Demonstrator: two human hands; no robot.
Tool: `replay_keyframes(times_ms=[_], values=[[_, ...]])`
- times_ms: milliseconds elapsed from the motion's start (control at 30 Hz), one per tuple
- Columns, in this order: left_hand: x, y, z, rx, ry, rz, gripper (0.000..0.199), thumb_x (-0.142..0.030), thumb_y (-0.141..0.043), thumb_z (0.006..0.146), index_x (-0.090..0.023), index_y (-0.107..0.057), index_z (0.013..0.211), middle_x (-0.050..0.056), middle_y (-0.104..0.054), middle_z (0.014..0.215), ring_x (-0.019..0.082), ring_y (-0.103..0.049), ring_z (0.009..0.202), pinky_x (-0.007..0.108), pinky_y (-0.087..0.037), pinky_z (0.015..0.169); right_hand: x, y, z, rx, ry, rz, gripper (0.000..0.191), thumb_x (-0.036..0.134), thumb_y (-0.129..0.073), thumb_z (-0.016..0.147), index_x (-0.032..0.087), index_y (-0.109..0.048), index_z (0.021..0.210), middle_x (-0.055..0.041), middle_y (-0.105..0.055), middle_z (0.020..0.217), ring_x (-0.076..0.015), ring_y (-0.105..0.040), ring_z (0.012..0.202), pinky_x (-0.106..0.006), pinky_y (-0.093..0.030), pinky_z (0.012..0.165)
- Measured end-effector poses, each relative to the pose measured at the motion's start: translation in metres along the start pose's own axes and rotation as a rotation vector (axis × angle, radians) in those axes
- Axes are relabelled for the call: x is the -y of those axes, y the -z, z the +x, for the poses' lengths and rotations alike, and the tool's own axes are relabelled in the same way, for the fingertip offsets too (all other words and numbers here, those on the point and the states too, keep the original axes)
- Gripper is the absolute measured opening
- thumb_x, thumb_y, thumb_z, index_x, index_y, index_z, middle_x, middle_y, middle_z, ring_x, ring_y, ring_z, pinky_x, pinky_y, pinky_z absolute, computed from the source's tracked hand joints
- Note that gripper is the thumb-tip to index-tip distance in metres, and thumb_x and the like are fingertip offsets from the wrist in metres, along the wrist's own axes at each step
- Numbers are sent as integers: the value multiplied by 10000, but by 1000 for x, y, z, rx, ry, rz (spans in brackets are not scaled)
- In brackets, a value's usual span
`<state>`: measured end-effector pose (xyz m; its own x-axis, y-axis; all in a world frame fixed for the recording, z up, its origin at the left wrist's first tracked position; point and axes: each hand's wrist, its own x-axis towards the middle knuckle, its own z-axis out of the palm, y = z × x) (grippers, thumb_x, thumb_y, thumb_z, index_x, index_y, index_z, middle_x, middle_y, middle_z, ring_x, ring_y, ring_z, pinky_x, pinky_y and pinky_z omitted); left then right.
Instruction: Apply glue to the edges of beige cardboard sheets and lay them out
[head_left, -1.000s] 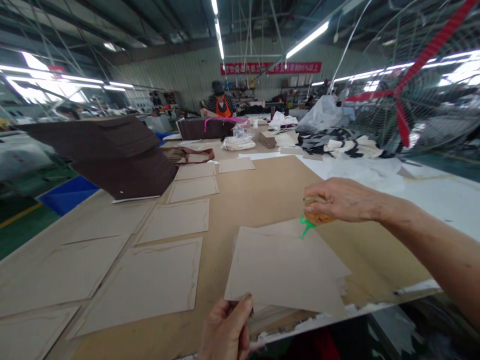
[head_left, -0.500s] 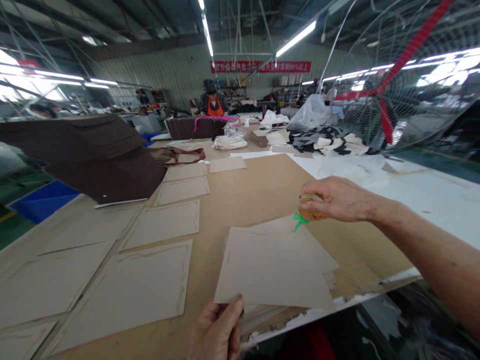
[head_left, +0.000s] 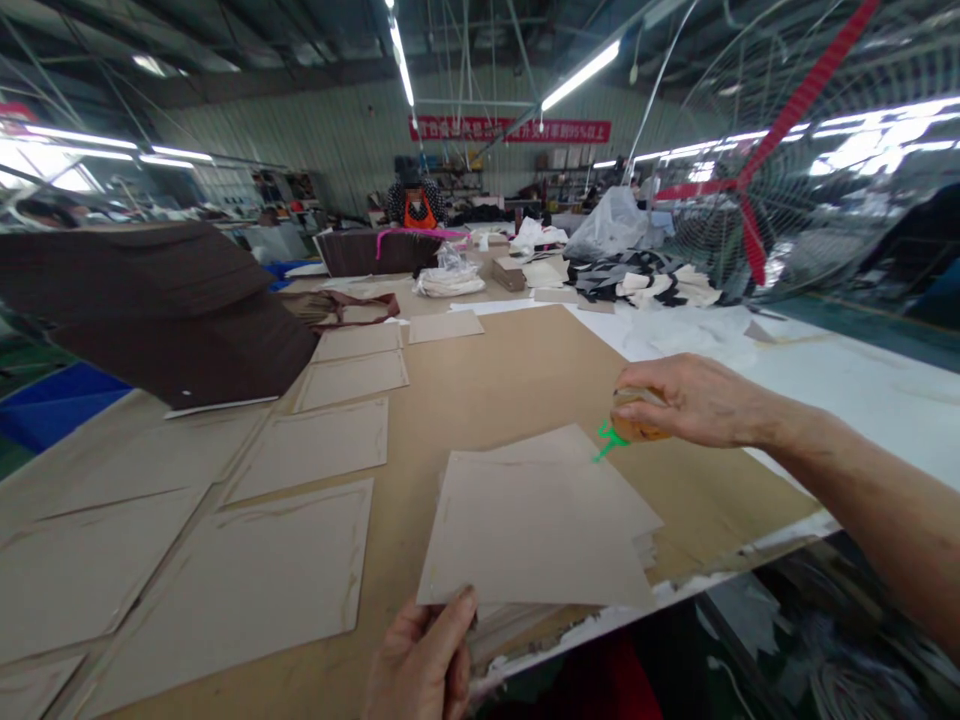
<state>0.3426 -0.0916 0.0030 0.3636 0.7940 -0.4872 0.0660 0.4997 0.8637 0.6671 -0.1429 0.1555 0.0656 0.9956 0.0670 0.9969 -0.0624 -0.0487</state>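
Observation:
My left hand (head_left: 424, 650) pinches the near left corner of a grey-beige cardboard sheet (head_left: 525, 530) between thumb and fingers. That sheet lies on top of a loose, fanned stack at the table's near edge. My right hand (head_left: 686, 400) is wrapped round a squeeze bottle of amber glue (head_left: 637, 415), tilted nozzle down. Its green nozzle (head_left: 611, 438) points at the sheet's far right corner; whether the tip touches I cannot tell. A thin line of glue shows along the sheet's far edge. Left of the stack lies a similar cardboard sheet (head_left: 247, 580) with glue along its edges.
Several more glued sheets (head_left: 315, 440) lie in rows on the brown-covered table (head_left: 517, 370). A tall dark brown stack (head_left: 187, 330) stands at the left. Fabric pieces (head_left: 645, 280) and plastic bags lie farther back. A large fan (head_left: 750, 180) stands right; a person (head_left: 416, 205) is across the room.
My right hand has moved the glue bottle slightly right along the sheet's far edge. The left hand keeps its pinch on the corner. The whole view has shifted a little.

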Motion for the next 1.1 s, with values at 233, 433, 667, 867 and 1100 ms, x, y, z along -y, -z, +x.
replay_keyframes(times_ms=[233, 433, 667, 867, 1100], values=[[0, 0, -1, -31, 20, -7, 448, -556, -759, 608, -185, -512, 655, -78, -400, 379, 50, -287, 357, 157, -198, 365, 5, 1, -27, 24, 67, 108, 323, 434, -392, 944, 188, -578, 847, -32, -581, 809, -179, -537, 729, -292, -356, 661], [-2, 0, -4, -30, -2, -12, 415, -526, -749, 637, -180, -523, 673, -79, -401, 391, 52, -283, 369, 161, -216, 372, 16, 6, -39, 80, 143, 165, 293, 430, -427, 957, 196, -552, 833, -15, -572, 790, -165, -522, 716, -287, -349, 637], [-7, -4, -6, -60, 22, -50, 408, -478, -781, 595, -185, -499, 630, -74, -416, 398, 50, -287, 372, 160, -200, 373, 22, 0, -37, -18, 121, 110, 260, 374, -433, 958, 182, -542, 821, -37, -569, 820, -174, -531, 726, -302, -365, 647], [-15, -9, -13, -64, 13, -69, 359, -434, -776, 613, -184, -521, 652, -74, -413, 406, 56, -292, 392, 165, -218, 393, 46, 8, -76, 78, 179, 359, 282, 387, -430, 986, 205, -540, 801, -5, -558, 791, -148, -539, 735, -284, -380, 643], [-19, -11, -19, -61, -6, -34, 356, -427, -760, 643, -184, -501, 613, -71, -395, 414, 66, -293, 418, 174, -231, 408, 30, -9, -80, -75, 116, 252, 289, 425, -419, 989, 199, -576, 902, -29, -563, 837, -175, -519, 771, -328, -376, 689]])
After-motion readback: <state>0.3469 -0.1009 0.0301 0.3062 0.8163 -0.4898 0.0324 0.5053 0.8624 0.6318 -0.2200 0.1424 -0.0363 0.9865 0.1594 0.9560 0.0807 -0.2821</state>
